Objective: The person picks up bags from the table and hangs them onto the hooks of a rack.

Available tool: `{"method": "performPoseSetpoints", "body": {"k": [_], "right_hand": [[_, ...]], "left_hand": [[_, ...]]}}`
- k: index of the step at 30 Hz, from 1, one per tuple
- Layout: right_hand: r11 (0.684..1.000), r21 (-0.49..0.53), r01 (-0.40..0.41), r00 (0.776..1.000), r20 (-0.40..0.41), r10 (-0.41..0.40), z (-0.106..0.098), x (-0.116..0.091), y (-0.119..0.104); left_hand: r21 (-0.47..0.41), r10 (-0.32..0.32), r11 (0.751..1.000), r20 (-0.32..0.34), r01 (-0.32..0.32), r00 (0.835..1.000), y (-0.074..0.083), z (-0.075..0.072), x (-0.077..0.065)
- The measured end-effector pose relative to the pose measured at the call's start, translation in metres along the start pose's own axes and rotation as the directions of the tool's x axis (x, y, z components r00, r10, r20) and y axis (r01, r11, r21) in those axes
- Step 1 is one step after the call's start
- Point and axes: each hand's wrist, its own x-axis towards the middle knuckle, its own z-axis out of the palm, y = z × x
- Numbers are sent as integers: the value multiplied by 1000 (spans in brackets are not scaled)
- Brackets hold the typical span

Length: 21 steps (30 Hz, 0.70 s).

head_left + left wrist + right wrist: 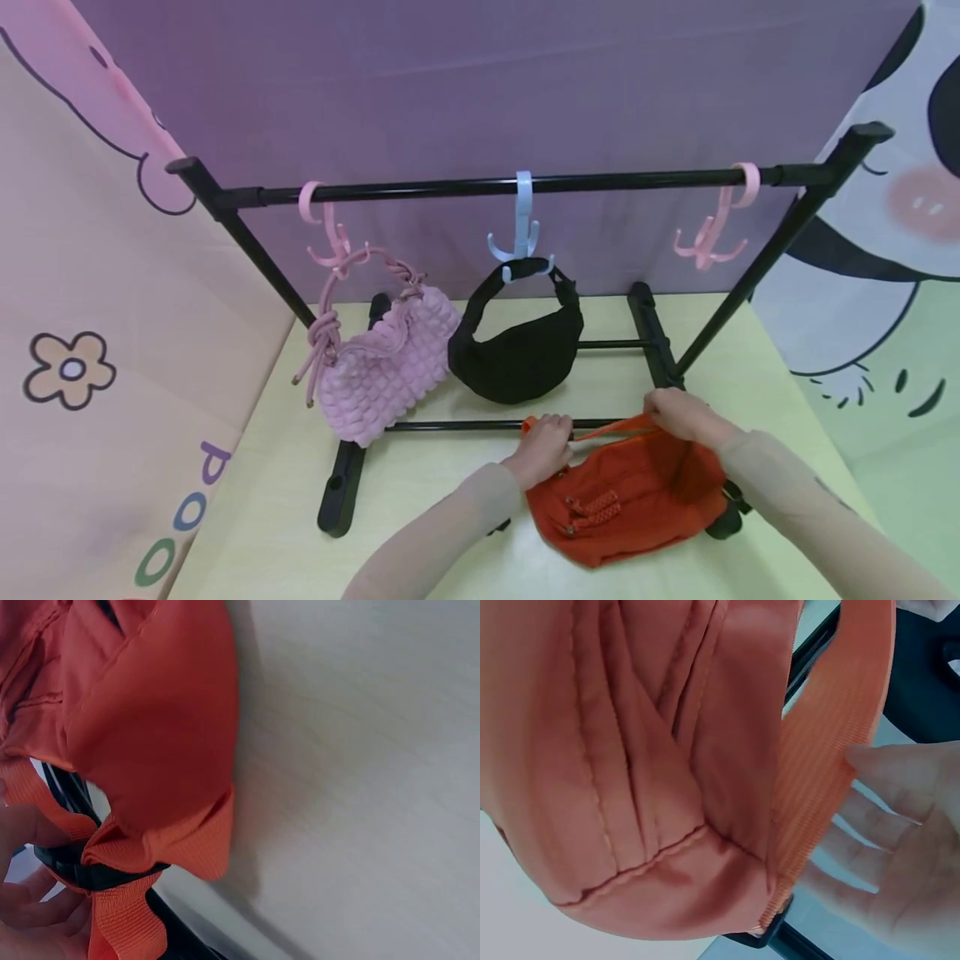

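An orange-red crossbody bag (630, 500) with a webbing strap is held over the tabletop at the front right of the rack. My left hand (546, 450) grips the strap at the bag's left end; in the left wrist view its fingers (34, 904) curl about the strap by a black buckle (94, 874). With my right hand (684, 412) I pinch the strap at the other end, the thumb on the orange webbing (825, 742) and the other fingers behind it. Behind the bag, a black shoulder bag (521, 358) hangs from a light blue hook (523, 225).
A black rack (420, 191) stands on the pale tabletop (262, 517). On its left, a puffy lilac handbag (393, 358) hangs from a pink hook (330, 229). Another pink hook (712, 225), bearing nothing, is at the bar's right end. A purple backdrop (480, 92) rises behind.
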Motion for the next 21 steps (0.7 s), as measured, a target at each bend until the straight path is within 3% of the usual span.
{"method": "performPoseSetpoints", "body": {"k": [8,15,18,21], "right_hand": [[996,12,93,983,-162,-90,-2,-3,-5],[990,36,139,960,-251,-125,-4,-9,-11],[980,43,195,943,-282,-175,-6,-12,-12],[972,57,228,934,-294,-202,-8,-14,-13]], "left_hand": [[-173,-62,982,57,71,996,-4,-11,1],[-150,-117,981,67,126,991,-4,-21,-1],[-228,-159,958,92,176,983,-3,-25,-2],[-338,-200,913,112,227,973,-3,-29,-5]]}}
